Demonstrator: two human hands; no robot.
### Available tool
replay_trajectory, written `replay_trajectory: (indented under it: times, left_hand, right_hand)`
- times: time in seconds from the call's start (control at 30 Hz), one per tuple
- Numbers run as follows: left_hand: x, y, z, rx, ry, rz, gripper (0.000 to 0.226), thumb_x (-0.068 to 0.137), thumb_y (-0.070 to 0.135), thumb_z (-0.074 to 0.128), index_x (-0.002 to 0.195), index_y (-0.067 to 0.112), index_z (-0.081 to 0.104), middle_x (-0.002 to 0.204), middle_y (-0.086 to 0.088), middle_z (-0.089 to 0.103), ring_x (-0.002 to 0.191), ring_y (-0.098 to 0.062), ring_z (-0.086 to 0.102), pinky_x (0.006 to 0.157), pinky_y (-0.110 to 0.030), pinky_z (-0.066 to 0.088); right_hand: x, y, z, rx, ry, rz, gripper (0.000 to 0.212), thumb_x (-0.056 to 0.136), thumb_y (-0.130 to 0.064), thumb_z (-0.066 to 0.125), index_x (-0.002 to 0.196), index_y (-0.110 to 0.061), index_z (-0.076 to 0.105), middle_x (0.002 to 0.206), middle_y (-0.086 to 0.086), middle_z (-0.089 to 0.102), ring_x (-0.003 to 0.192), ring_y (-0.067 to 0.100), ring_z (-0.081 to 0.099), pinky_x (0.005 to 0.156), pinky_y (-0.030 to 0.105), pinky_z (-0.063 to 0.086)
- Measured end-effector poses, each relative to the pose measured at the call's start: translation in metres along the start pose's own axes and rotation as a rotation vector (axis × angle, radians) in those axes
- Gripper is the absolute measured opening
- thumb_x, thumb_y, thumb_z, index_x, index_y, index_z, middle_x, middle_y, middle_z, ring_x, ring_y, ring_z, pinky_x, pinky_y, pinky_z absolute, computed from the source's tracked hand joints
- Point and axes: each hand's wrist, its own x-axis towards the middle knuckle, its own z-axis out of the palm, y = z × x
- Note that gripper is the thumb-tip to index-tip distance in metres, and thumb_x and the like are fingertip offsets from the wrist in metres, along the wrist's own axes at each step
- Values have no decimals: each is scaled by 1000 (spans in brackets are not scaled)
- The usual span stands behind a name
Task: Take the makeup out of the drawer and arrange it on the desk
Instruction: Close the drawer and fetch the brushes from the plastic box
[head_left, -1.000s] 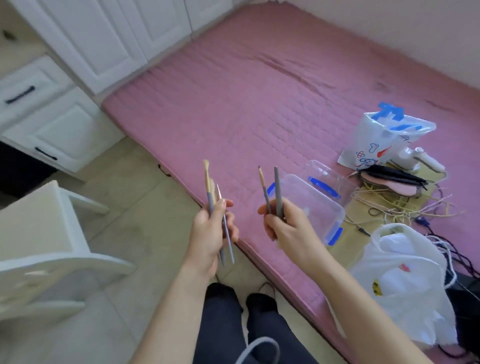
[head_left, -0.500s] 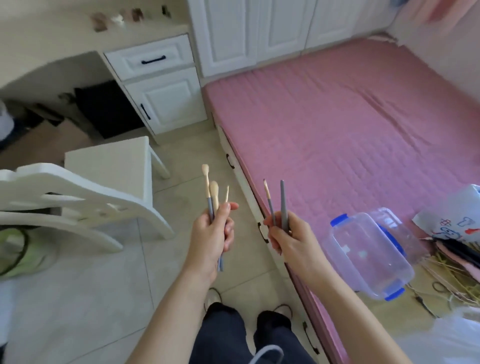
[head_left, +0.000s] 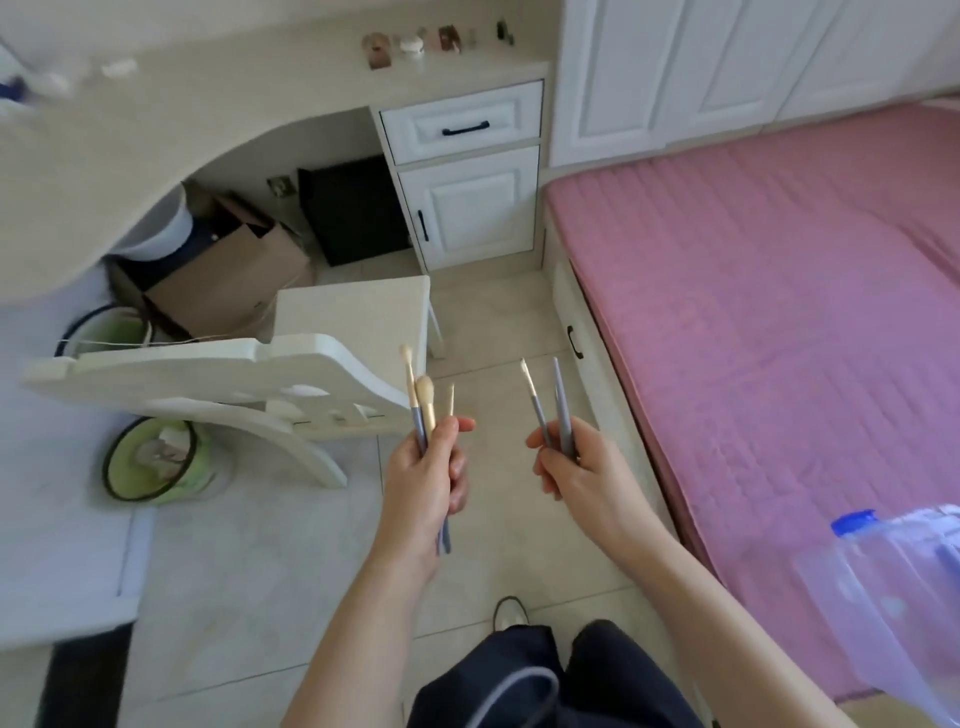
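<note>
We see the left hand (head_left: 423, 480) gripping three slim grey-handled makeup brushes with pale bristles (head_left: 422, 402), fingers curled round the handles. The right hand (head_left: 582, 470) pinches two thinner grey-handled brushes (head_left: 550, 405) upright. Both bunches hang above the pale tiled floor (head_left: 498, 519), well apart from the curved cream desk top (head_left: 218, 98).

We judge that the loosely fanned brushes could slip and fall, or catch the white wooden chair back (head_left: 218, 374) standing between us and the desk. Small blurred items at the desk's far edge (head_left: 415, 44) cannot be identified. A clear plastic box with blue clips (head_left: 893, 587) is cut off at the right.
</note>
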Motion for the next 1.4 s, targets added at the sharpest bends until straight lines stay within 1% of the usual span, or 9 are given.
replay_trajectory:
  times: [0.13,0.2,0.37,0.6,0.77,0.93,1.2,1.3,1.4]
  left_hand:
    - [24,8,-16,-25,43,-1,24,97,31,51,86,18,68,55,4,35,38,-11,26,37,-21,23]
    - [37,11,-17,-38,60,-15,25,96,31,51,85,18,68,55,4,36,38,-11,27,37,-22,24]
    - [78,27,-4,-51,73,-52,24,97,31,51,89,16,68,56,4,38,39,-11,28,39,-23,24]
    - [160,74,48,-50,133,-26,20,95,27,51,88,15,65,56,3,36,40,-13,27,40,-24,24]
    - [217,111,93,-76,134,0,22,95,29,51,91,13,65,56,3,38,40,-12,28,39,-24,24]
    - [266,140,116,-84,157,7,24,97,29,50,94,10,65,56,3,38,41,-12,29,39,-22,25]
    - [367,181,110,-125,185,-21,23,96,27,51,96,9,65,55,4,38,40,-11,27,38,-22,23]
    - [414,201,99,-119,179,-29,22,96,26,51,96,9,65,55,4,38,40,-11,27,38,-23,23]
    - [463,229,86,-114,159,-36,21,96,26,50,97,9,63,56,3,39,41,-11,29,43,-27,23]
  right_hand:
    - [24,-13,14,-20,-34,3,22,90,-6,47,90,-24,60,72,-3,62,64,10,57,62,29,50]
    - [39,-19,16,-26,-44,11,22,91,-4,47,90,-22,60,73,-1,62,64,10,57,62,28,50]
    - [88,-34,9,-14,-39,27,23,92,-2,46,89,-20,60,74,2,61,65,13,57,63,25,47]
    - [182,-70,-20,5,-49,26,25,91,1,43,90,-16,61,76,7,64,67,19,62,65,26,53]
    - [254,-100,-53,-15,-104,-11,25,91,0,44,88,-19,62,70,1,65,67,18,66,61,22,54]
    - [323,-126,-69,-26,-98,-26,25,90,0,45,88,-18,61,69,1,65,67,19,66,63,27,54]
    - [424,-156,-47,-15,-135,4,26,89,0,44,88,-18,62,72,2,65,66,17,65,59,18,50]
    - [469,-176,-28,-15,-123,-15,26,89,0,45,87,-19,62,71,3,65,67,19,65,60,20,52]
    - [514,-203,-10,-11,-101,-31,25,89,0,45,87,-19,62,71,3,65,68,20,66,61,21,52]
